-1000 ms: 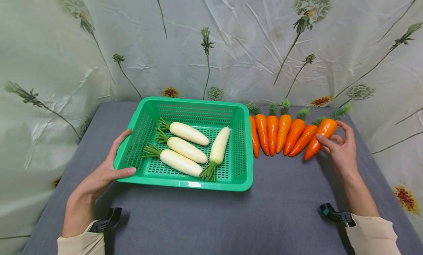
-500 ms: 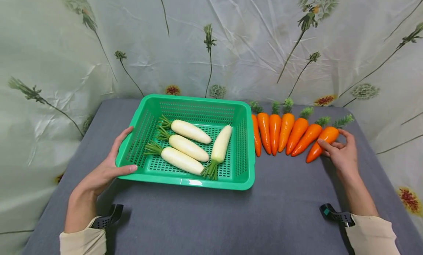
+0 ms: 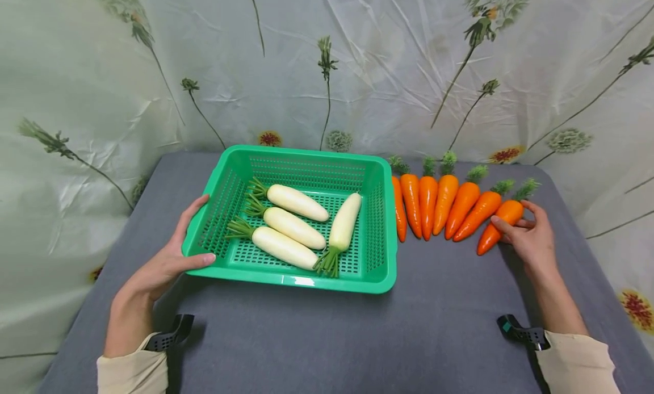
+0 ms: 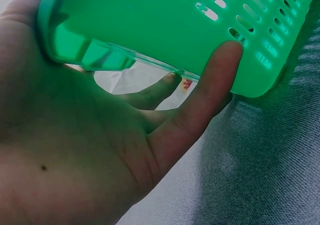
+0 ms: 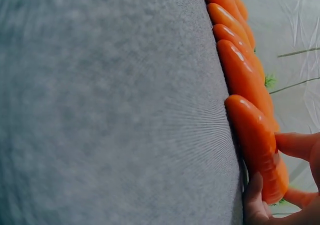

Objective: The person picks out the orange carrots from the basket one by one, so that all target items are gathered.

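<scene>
My left hand [image 3: 160, 260] holds the left end of a green plastic basket [image 3: 327, 286], its thumb over the rim near the front corner. In the left wrist view, fingers [image 4: 222, 67] lie against the basket's outer wall [image 4: 150, 30]. Inside the basket are several white radishes [image 3: 291, 226] with green stems. One radish [image 3: 345, 222] lies crosswise to the others at the right. My right hand [image 3: 533, 238] pinches the rightmost orange carrot [image 3: 503, 222] between thumb and fingers. In the right wrist view that carrot [image 5: 255, 140] lies on the cloth, its leafy top mostly hidden.
Several more carrots [image 3: 444, 204] fan out in a row right of the basket, green tops toward the back. The leftmost carrot [image 3: 399, 212] is partly hidden by the basket's side. A grey cloth [image 3: 327, 343] covers the table, and a flower-printed curtain [image 3: 388, 70] hangs behind.
The right hand has lowered the rightmost carrot slightly toward the front right, off its neighbour's top, and turned it a little. The left hand keeps its hold; the head view has shifted slightly.
</scene>
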`<state>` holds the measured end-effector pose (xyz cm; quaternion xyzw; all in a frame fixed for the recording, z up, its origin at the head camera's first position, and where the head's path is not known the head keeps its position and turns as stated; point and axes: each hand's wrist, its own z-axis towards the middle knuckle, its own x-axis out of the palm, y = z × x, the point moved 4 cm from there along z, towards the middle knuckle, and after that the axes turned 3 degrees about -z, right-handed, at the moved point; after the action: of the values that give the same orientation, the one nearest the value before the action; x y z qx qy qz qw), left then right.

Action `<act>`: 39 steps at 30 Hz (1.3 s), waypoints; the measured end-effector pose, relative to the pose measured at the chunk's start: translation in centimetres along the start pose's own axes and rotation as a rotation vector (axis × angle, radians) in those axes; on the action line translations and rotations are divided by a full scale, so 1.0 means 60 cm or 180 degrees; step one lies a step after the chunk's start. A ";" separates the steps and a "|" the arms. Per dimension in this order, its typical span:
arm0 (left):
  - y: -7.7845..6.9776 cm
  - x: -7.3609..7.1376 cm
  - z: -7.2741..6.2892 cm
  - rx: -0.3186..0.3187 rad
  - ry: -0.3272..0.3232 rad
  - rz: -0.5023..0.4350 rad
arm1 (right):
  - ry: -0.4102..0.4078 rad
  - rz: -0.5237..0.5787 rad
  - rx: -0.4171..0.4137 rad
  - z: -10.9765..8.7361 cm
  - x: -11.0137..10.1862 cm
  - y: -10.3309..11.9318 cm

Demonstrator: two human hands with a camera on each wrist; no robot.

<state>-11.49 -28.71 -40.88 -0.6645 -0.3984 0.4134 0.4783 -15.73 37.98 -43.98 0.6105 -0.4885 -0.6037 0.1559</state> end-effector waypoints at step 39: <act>-0.022 -0.009 -0.006 -0.0044 -0.0077 0.0753 | -0.0568 -0.0574 -0.0416 -0.010 -0.015 0.052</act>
<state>-11.55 -29.03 -39.42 -0.7051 -0.3257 0.4722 0.4168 -16.29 37.00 -40.90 0.5843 -0.4031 -0.6977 0.0964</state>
